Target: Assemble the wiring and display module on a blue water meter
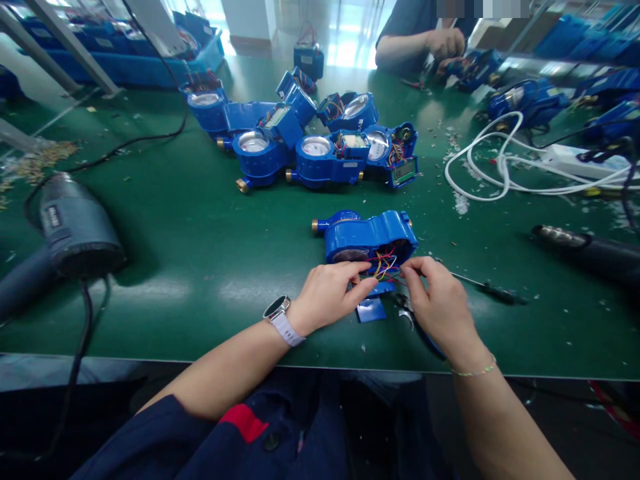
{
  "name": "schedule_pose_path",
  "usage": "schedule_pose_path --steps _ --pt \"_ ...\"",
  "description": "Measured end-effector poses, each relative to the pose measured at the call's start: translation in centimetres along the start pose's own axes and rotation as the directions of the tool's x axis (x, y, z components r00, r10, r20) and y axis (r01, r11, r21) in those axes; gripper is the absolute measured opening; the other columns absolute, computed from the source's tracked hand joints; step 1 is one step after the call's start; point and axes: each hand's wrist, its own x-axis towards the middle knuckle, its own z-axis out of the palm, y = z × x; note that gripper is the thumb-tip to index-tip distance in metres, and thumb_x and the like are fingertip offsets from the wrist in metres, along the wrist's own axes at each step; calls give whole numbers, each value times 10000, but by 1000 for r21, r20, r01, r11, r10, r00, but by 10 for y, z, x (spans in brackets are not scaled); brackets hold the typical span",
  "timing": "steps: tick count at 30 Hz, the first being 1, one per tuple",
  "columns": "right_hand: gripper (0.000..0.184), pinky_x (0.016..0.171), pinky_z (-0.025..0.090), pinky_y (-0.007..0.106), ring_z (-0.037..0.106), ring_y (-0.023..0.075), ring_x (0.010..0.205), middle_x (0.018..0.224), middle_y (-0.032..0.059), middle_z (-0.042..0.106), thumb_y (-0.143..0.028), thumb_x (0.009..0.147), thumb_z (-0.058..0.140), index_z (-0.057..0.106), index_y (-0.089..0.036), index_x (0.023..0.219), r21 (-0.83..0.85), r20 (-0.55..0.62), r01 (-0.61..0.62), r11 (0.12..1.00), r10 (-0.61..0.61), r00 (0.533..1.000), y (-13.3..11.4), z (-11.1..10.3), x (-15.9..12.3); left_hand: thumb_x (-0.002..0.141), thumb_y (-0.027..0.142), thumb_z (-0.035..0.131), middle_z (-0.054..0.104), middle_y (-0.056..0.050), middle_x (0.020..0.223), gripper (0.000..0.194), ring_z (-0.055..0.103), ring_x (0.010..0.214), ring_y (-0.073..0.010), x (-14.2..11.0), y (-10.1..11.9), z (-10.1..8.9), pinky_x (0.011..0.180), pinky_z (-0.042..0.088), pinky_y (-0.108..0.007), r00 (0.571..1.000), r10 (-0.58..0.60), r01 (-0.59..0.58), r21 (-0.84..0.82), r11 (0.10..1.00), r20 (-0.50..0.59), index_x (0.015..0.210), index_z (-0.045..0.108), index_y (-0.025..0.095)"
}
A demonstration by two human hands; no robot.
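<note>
A blue water meter with brass end fittings lies in front of me, its housing open towards me. Thin red, yellow and white wires spill from the opening. My right hand pinches wire ends between thumb and forefinger at the right of the opening. On the left, my left hand reaches in with forefinger and thumb stretched out and apart, the fingertips beside the wires. A small blue cover lies below the meter. Pliers are partly hidden under my right hand.
Several opened water meters stand behind on the green table. A heat gun lies left, another dark heat gun right. A screwdriver and a white cable lie rightward. Across the table, a person's hand works on another meter.
</note>
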Motion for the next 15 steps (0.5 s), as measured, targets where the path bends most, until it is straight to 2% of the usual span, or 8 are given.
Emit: schedule_pose_path --steps 2,4,6,9,15 --pt "167 677 402 354 590 251 763 820 68 631 -296 946 450 568 -204 873 -20 11 31 999 -31 999 0 -1 -1 948 378 494 767 -55 987 306 717 880 -204 1 1 -3 756 525 -302 1000 -9 9 12 1000 18 1069 710 197" --pt "151 701 414 357 594 250 794 853 73 641 -272 939 454 579 -199 897 -24 30 82 996 -82 996 -2 -1 -1 954 355 480 769 -34 911 289 709 805 -185 3 2 -4 696 502 -276 999 -29 29 5 1000 40 961 730 210" --pt "141 730 425 359 592 248 827 887 76 648 -250 928 464 593 -193 929 -19 46 136 990 -135 990 -3 -2 -1 929 312 520 751 -9 797 229 674 673 -149 3 2 -5 600 456 -240 997 -56 58 -24 998 50 895 720 206" --pt "128 731 427 360 579 246 824 875 67 651 -254 913 503 611 -191 939 -12 59 189 982 -188 980 -7 -1 0 863 239 599 721 14 728 107 607 562 -104 3 0 -2 524 402 -202 996 -80 85 -99 991 47 863 692 186" --pt "150 700 389 359 548 242 771 787 54 637 -294 916 538 641 -217 839 10 28 171 985 -171 985 -12 -4 2 811 196 657 722 11 710 63 622 552 -95 2 -9 -1 533 449 -191 997 -58 46 -211 976 -51 859 683 166"
